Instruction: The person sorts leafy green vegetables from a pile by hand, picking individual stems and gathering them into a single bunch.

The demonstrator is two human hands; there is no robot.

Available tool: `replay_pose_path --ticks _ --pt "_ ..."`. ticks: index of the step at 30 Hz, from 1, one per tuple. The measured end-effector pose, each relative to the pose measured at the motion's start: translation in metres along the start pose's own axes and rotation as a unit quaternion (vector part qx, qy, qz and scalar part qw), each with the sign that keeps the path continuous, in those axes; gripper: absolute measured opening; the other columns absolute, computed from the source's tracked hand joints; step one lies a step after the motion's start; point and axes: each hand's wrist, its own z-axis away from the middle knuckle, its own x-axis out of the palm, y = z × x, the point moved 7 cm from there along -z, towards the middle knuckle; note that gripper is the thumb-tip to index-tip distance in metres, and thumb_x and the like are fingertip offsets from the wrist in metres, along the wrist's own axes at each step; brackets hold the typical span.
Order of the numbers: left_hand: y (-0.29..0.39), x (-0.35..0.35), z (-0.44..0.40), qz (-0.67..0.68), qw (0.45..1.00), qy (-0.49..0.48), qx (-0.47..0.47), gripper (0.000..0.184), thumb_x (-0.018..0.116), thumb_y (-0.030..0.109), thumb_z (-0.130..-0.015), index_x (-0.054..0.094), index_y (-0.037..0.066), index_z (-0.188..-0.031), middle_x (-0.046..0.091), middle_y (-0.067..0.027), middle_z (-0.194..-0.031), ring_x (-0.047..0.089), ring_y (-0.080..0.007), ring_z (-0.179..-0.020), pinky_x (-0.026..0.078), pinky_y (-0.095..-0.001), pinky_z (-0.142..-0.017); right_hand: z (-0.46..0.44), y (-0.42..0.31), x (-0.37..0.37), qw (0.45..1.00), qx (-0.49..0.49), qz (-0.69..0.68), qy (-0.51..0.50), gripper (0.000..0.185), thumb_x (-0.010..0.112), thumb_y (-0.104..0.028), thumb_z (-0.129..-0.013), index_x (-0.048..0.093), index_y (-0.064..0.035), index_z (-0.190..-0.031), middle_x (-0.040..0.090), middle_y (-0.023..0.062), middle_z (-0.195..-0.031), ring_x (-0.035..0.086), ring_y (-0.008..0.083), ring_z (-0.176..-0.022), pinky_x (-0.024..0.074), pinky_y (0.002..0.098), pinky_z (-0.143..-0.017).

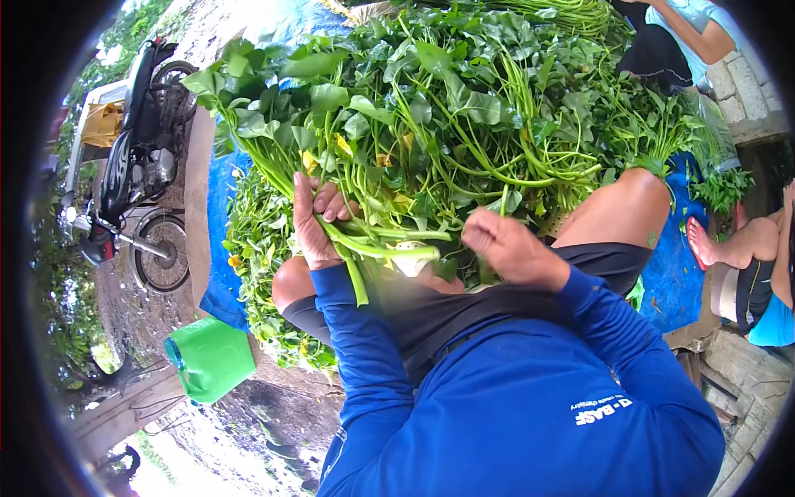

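Observation:
My left hand [319, 217] is closed around a bunch of thick green stems [377, 246], which look like water spinach. Their cut ends point toward my lap, and the leaves [257, 103] fan out up and to the left. Across from it, my right hand [512, 247] is a slightly blurred fist above my thigh. A single green stem [503, 197] meets the top of that fist, which appears to grip it. Beyond both hands lies a big heap of the same greens [439, 91], with a few yellow leaves [343, 145] among them.
Blue sheeting [222, 248] lies under the greens. A green plastic container [214, 360] is at the lower left, and a motorcycle [137, 166] stands beyond it. One person [704, 33] sits at the upper right; another person's foot [700, 243] rests near the sheeting's right edge.

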Motion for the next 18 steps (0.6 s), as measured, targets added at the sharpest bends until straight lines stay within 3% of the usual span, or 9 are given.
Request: replay_pose_path --ticks 2,4,6,7,8,10,13,16,18 --pt "-0.009 0.012 0.003 0.085 0.991 -0.077 -0.065 0.038 0.055 0.042 -0.114 0.063 0.006 -0.106 0.045 0.0041 -0.071 0.043 -0.0085 -0.057 0.042 -0.0286 -0.06 -0.005 -0.025 -0.014 0.999 0.007 -0.028 0.038 0.022 0.071 -0.024 -0.103 0.062 -0.0034 -0.104 0.05 -0.0021 -0.075 0.047 0.0089 -0.07 0.0458 0.0302 -0.066" --pt "-0.019 0.026 0.003 0.112 0.98 -0.142 -0.083 0.04 0.055 0.043 -0.114 0.063 0.003 -0.109 0.044 0.0041 -0.071 0.043 -0.0089 -0.057 0.042 -0.0286 -0.06 -0.009 -0.032 -0.02 0.998 0.015 -0.026 0.056 0.022 0.074 -0.022 -0.1 0.066 -0.0022 -0.1 0.056 -0.0025 -0.075 0.05 0.0071 -0.069 0.0441 0.03 -0.062" --pt "-0.019 0.024 0.004 0.072 0.989 -0.112 -0.069 0.038 0.056 0.043 -0.113 0.062 0.006 -0.109 0.043 0.0049 -0.071 0.042 -0.0082 -0.056 0.043 -0.029 -0.059 -0.013 -0.038 -0.017 0.997 0.009 -0.036 0.063 0.021 0.074 -0.021 -0.1 0.067 -0.0015 -0.097 0.058 -0.0009 -0.076 0.051 0.0063 -0.071 0.0439 0.0299 -0.062" --pt "-0.016 0.024 0.006 0.043 0.994 -0.085 -0.057 0.037 0.057 0.043 -0.113 0.062 0.007 -0.107 0.043 0.0052 -0.071 0.041 -0.008 -0.055 0.042 -0.0288 -0.058 -0.013 -0.028 -0.016 0.996 0.015 0.012 0.09 0.022 0.073 -0.021 -0.099 0.068 -0.0002 -0.094 0.066 0.006 -0.079 0.059 0.0114 -0.07 0.0475 0.032 -0.064" --pt "-0.019 0.024 0.006 0.02 0.997 -0.06 -0.047 0.036 0.057 0.043 -0.113 0.062 0.008 -0.106 0.043 0.0054 -0.07 0.041 -0.0078 -0.055 0.042 -0.0287 -0.057 -0.012 -0.021 -0.011 0.994 -0.003 0.047 0.1 0.028 0.071 -0.026 -0.098 0.068 0.0019 -0.096 0.071 0.0174 -0.086 0.07 0.0262 -0.078 0.0537 0.0405 -0.072" --pt "-0.012 0.017 0.003 -0.091 0.996 0.023 0.011 0.029 0.062 0.039 -0.111 0.064 0.012 -0.101 0.042 0.0066 -0.067 0.041 -0.0065 -0.053 0.044 -0.0263 -0.054 -0.012 0.024 0.007 0.967 -0.03 0.254 0.005 0.031 0.069 -0.029 -0.095 0.07 0.0024 -0.098 0.072 0.026 -0.098 0.071 0.0419 -0.092 0.0555 0.0506 -0.083" --pt "-0.007 -0.001 0.002 -0.147 0.98 0.129 0.037 0.027 0.068 0.037 -0.108 0.063 0.014 -0.095 0.047 0.0062 -0.067 0.046 -0.0068 -0.055 0.047 -0.0258 -0.053 -0.017 0.034 -0.019 0.972 -0.07 0.197 0.107 0.032 0.067 -0.029 -0.093 0.072 0.0012 -0.1 0.071 0.0282 -0.103 0.069 0.046 -0.102 0.0543 0.0546 -0.09" --pt "-0.015 -0.018 0.004 -0.176 0.958 0.224 0.042 0.026 0.074 0.034 -0.104 0.058 0.016 -0.093 0.047 0.0067 -0.067 0.047 -0.0072 -0.054 0.047 -0.0266 -0.054 -0.052 0.045 -0.071 0.944 -0.039 0.239 0.225 0.024 0.066 -0.023 -0.091 0.075 -0.003 -0.101 0.072 0.0247 -0.107 0.069 0.0452 -0.1 0.0553 0.0531 -0.092" --pt "-0.026 -0.025 0.001 -0.191 0.952 0.236 0.028 0.026 0.077 0.032 -0.103 0.057 0.017 -0.095 0.047 0.0071 -0.068 0.048 -0.0069 -0.055 0.047 -0.0261 -0.054 -0.063 0.055 -0.087 0.905 0.057 0.331 0.261 0.025 0.068 -0.024 -0.091 0.075 -0.002 -0.099 0.071 0.0222 -0.108 0.069 0.0413 -0.104 0.0552 0.0514 -0.093"
